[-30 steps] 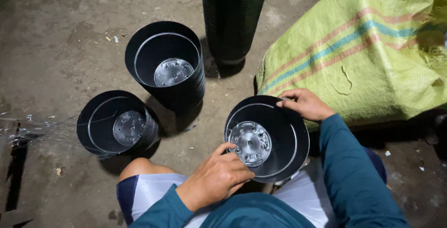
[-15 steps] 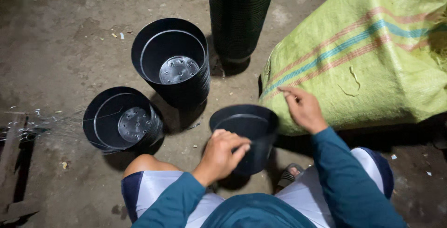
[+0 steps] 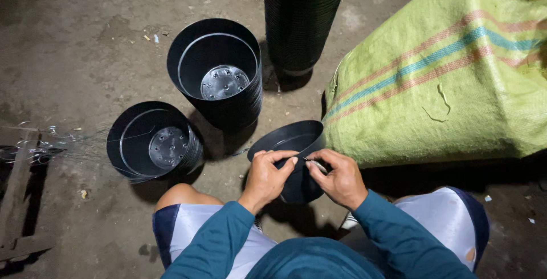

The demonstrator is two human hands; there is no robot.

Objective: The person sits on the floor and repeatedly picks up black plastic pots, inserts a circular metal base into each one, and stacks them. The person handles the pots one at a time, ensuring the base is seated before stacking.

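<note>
1. Now, black pot (image 3: 288, 142) tilted, held above the floor (image 3: 74, 39) between the knees.
2. L hand (image 3: 268, 174) and R hand (image 3: 340, 177) both gripping near rim of that pot, fingertips almost touching.
3. Two pot stacks (image 3: 219, 68) (image 3: 151, 142) to the left; tall stack (image 3: 302, 17) behind; green sack (image 3: 450, 79) just to the right.

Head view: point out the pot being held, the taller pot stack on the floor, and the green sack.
held black pot (image 3: 293, 137), head view, inner wall near rim
taller pot stack (image 3: 199, 56), head view, inner wall of top pot
green sack (image 3: 456, 85), head view, striped side
</note>
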